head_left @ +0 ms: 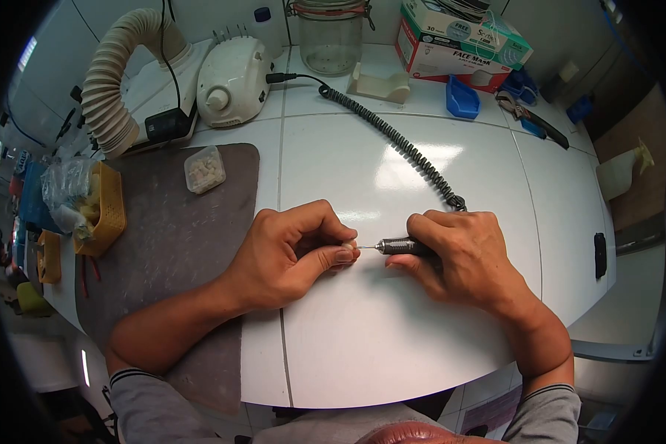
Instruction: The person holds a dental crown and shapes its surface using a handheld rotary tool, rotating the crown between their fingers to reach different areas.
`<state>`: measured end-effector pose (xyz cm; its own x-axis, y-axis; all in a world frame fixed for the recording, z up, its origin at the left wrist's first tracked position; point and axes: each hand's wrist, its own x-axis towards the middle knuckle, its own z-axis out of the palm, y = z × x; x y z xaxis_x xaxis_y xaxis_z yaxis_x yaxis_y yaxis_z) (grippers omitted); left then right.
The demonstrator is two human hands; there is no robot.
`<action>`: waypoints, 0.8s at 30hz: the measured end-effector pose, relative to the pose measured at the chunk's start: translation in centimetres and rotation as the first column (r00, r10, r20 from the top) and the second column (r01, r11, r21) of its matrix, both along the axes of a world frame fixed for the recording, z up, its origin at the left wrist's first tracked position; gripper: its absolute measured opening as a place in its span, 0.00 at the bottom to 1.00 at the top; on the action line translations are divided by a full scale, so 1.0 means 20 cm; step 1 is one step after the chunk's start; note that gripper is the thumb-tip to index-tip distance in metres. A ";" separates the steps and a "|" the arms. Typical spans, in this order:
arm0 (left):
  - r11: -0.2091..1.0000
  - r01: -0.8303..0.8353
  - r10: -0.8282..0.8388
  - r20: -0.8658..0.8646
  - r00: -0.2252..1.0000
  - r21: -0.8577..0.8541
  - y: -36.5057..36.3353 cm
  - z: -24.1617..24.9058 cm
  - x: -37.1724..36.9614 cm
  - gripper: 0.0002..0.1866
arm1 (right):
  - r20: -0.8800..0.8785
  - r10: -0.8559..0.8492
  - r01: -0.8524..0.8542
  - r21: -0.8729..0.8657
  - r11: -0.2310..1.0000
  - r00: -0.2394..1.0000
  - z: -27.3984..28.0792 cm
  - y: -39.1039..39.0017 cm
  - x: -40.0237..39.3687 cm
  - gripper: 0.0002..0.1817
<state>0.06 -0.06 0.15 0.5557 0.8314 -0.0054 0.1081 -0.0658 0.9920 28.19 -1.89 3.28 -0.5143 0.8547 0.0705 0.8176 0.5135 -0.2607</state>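
Note:
Over the white tabletop (pixel 362 325), my right hand (pixel 470 255) is closed round a dark rotary handpiece (pixel 399 246) with a silver nose. Its thin metal bur (pixel 367 248) points left and reaches the fingertips of my left hand (pixel 285 255). Those fingers pinch a small pale tooth-like piece (pixel 348 244), mostly hidden by thumb and fingers. A black coiled cord (pixel 392 135) runs from behind my right hand to the white micromotor control unit (pixel 233 83). To the upper left of my left hand sits a clear plastic box (pixel 204 170) of small pale pieces.
A brown mat (pixel 170 244) covers the left side, with a yellow basket (pixel 109 207) at its edge. At the back stand a ribbed hose (pixel 100 96), a glass jar (pixel 331 41) and a face mask box (pixel 451 59). Pliers (pixel 533 118) lie at the back right.

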 end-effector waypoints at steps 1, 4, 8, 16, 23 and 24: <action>1.000 0.009 -0.009 -0.013 1.000 0.009 0.00 0.00 0.00 0.04 | -0.004 -0.007 0.007 -0.002 1.000 1.000 0.00 0.00 0.00 0.28; 0.999 0.025 -0.024 -0.025 0.999 0.031 0.01 0.00 -0.01 0.05 | -0.007 -0.012 0.012 -0.006 1.000 1.000 0.00 0.00 -0.01 0.28; 1.000 0.020 -0.019 -0.026 0.999 0.020 0.00 0.01 0.00 0.05 | 0.006 0.002 -0.002 -0.003 1.000 1.000 0.00 0.00 0.00 0.28; 0.999 0.021 -0.021 -0.015 1.000 0.028 0.01 0.00 0.00 0.04 | -0.007 -0.002 0.002 0.001 1.000 1.000 0.00 0.00 0.00 0.28; 0.999 0.026 -0.026 -0.013 1.000 0.027 0.01 0.00 0.00 0.04 | -0.023 -0.018 0.018 0.005 1.000 1.000 0.00 0.00 -0.01 0.28; 0.999 0.025 -0.025 -0.013 1.000 0.027 0.01 0.00 -0.01 0.04 | -0.014 -0.003 0.003 0.004 1.000 1.000 0.00 0.00 0.00 0.28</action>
